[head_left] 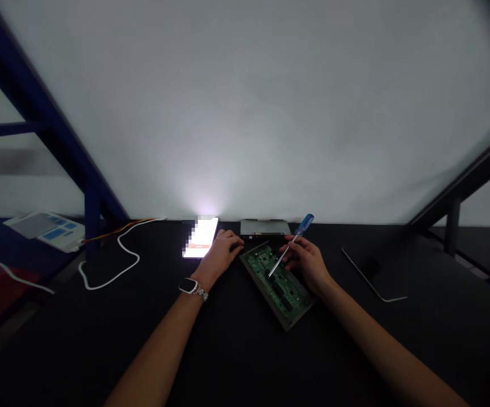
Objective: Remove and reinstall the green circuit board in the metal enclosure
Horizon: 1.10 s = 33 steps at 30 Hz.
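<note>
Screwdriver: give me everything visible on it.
The screwdriver has a blue handle that looks like translucent plastic and a slim, straight, shiny shaft that looks like metal. It slants, handle up and away from the person, tip down and toward the left. The fingers of the right hand hold it by the shaft, below the handle. The tip is over the green circuit board, at a dark component; actual contact and tip shape can't be made out.
</note>
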{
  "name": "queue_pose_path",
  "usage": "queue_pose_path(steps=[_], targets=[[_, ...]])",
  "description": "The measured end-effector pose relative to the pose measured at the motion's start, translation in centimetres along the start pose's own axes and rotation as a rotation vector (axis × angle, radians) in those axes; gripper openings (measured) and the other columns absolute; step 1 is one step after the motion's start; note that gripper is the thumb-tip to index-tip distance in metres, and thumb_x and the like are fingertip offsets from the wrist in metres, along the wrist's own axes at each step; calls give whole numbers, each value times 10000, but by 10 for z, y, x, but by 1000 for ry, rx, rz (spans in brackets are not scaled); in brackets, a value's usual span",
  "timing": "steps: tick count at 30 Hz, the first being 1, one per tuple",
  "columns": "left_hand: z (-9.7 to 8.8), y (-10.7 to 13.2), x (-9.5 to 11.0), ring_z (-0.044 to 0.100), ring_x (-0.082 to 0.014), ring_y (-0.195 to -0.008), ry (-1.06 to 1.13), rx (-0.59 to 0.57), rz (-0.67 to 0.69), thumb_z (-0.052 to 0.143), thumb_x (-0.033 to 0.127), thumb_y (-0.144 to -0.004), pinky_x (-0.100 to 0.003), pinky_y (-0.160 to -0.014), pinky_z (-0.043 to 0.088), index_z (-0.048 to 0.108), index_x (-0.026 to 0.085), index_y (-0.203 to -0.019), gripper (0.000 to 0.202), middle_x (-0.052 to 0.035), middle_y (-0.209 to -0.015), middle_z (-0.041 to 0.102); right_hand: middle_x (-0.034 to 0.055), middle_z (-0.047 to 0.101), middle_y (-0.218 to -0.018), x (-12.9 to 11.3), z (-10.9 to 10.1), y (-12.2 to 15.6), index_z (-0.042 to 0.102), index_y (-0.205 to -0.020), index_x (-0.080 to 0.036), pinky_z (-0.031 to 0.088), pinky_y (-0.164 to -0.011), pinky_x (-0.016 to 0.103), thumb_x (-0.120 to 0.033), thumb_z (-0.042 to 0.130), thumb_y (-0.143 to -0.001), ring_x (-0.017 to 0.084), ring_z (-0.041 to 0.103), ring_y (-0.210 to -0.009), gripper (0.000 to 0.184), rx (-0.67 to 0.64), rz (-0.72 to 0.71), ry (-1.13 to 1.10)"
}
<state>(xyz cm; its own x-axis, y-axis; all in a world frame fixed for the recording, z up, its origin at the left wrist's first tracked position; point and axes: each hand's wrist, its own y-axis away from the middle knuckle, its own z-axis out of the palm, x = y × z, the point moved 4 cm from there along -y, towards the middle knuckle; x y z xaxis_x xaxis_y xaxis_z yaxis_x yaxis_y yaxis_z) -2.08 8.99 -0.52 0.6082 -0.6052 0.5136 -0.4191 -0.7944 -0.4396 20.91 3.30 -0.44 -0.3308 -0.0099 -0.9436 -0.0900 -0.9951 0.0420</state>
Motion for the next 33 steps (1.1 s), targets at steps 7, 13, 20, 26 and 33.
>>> queue_pose_path(steps=[7,13,20,26,33], targets=[[1,2,-4,571,-180,-848,98,-31,-68,638,165,-833,-335,-743,517,681,201,-1035,210,-62,-1021,577,47,715,-773,1,-1,-1,564,-1008,-155,527,-402,221,-307,726,-750,135,637,-542,341,-7,-13,-7],[8,1,-5,592,-176,-830,76,1,-55,618,173,-855,-337,-767,520,705,203,-978,154,-52,-969,608,25,709,-779,2,-4,-4,520,-1039,-176,540,-404,237,-284,749,-726,147,653,-539,402,26,-44,-10],[11,0,-2,597,-181,-838,50,56,-63,612,174,-871,-340,-783,512,706,185,-942,119,-49,-939,618,23,705,-773,0,-4,-4,513,-1037,-177,541,-402,233,-267,736,-731,139,644,-526,389,42,-38,-16],[10,0,-5,573,-215,-937,17,82,-52,648,201,-855,-367,-826,496,703,189,-976,133,-63,-992,622,20,702,-755,2,-4,-5,510,-1043,-174,536,-395,230,-257,726,-738,135,635,-515,383,44,-35,-13],[9,-2,6,623,-198,-864,26,56,-27,591,134,-874,-355,-813,502,726,168,-905,143,-68,-937,679,16,702,-748,1,-5,-6,514,-1031,-178,540,-395,233,-258,734,-723,133,632,-504,387,44,-49,-22]])
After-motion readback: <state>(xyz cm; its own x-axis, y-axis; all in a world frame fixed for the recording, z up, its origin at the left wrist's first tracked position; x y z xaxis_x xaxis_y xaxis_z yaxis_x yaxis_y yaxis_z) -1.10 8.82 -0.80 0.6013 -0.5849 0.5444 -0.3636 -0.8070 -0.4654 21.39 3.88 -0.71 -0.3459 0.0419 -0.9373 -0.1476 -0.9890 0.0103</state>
